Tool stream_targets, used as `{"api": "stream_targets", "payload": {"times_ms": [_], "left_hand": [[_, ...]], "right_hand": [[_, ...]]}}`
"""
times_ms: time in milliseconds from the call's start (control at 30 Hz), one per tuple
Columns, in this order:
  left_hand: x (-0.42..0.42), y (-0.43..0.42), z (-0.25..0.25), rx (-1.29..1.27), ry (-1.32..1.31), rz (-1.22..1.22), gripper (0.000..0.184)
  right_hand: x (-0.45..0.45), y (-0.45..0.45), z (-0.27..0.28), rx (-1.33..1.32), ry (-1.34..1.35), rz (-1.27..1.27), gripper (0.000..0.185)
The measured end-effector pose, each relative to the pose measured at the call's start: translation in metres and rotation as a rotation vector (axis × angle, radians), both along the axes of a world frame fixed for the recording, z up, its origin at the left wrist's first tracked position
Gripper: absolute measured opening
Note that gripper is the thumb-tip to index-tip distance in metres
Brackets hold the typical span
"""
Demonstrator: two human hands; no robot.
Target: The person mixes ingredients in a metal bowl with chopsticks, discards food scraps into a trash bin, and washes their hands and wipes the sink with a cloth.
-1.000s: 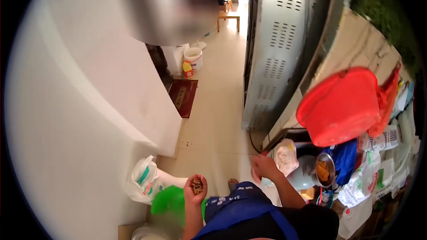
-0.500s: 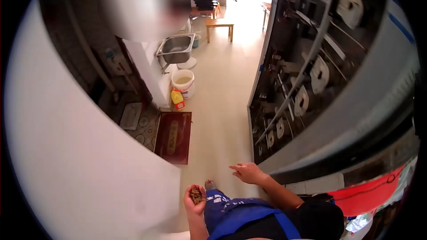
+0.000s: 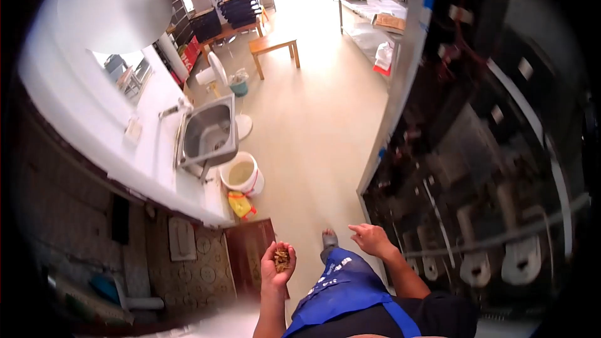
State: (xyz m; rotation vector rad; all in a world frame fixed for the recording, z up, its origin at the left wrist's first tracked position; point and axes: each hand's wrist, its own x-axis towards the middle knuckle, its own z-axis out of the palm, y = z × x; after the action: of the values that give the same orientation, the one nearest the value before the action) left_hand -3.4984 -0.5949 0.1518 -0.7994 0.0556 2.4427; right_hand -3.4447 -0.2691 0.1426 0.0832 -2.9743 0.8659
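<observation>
In the head view, my left hand [image 3: 268, 275] is cupped palm up in front of my body. A handful of small brown dried-looking pieces [image 3: 282, 259] lies in it; their exact kind cannot be made out. My right hand [image 3: 372, 240] hangs over the floor with the index finger stretched out and the other fingers loosely bent, and no object shows in it. Between the two hands are my blue apron [image 3: 347, 275] and one foot in a grey shoe [image 3: 330, 238].
A red doormat [image 3: 247, 247] lies at left by a doorway. Beyond it stand a yellow jug [image 3: 240, 204], a white bucket [image 3: 255, 183] of cloudy liquid and a steel sink [image 3: 210, 131]. A wooden stool [image 3: 273, 42] is further ahead. Dark metal equipment [image 3: 463, 175] lines the right.
I have moved forward along the passage; the sink, bucket and doormat are nearer, and a worktable at right has come into view. My left hand still carries the brown pieces.
</observation>
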Motion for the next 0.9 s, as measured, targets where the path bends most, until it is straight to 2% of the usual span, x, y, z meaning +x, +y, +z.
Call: {"api": "stream_targets", "payload": {"times_ms": [67,133,200,267,367,467,600,667,833,900], "left_hand": [[-0.067,0.01,-0.001,0.053,-0.019,0.06,0.022],[-0.128,0.022,0.022,0.09,-0.051,0.098,0.02],[-0.191,0.029,0.025,0.089,-0.047,0.135,0.02],[-0.251,0.038,0.03,0.097,0.034,0.16,0.019],[-0.351,0.049,0.024,0.105,0.033,0.199,0.02],[-0.457,0.059,0.008,0.107,0.044,0.185,0.021],[-0.603,0.07,0.006,0.104,0.107,0.145,0.023],[-0.67,0.086,0.016,0.126,0.063,0.144,0.023],[-0.845,0.112,0.037,0.139,0.069,0.053,0.021],[-0.911,0.119,0.037,0.123,0.069,0.045,0.021]], "right_hand": [[-0.077,0.014,0.01,0.04,-0.065,0.003,0.034],[-0.155,0.022,0.03,0.068,-0.075,0.047,0.033],[-0.233,0.026,0.057,0.07,-0.019,0.077,0.034],[-0.312,0.026,0.081,-0.058,0.025,0.143,0.034],[-0.431,0.031,0.083,-0.02,0.141,0.215,0.029],[-0.541,0.034,0.096,0.072,0.047,0.246,0.034],[-0.665,0.051,0.075,0.071,0.001,0.253,0.033],[-0.714,0.071,0.081,0.17,-0.084,0.167,0.034],[-0.835,0.121,0.081,0.006,-0.106,-0.106,0.031],[-0.884,0.138,0.074,-0.003,-0.108,-0.121,0.031]]}}
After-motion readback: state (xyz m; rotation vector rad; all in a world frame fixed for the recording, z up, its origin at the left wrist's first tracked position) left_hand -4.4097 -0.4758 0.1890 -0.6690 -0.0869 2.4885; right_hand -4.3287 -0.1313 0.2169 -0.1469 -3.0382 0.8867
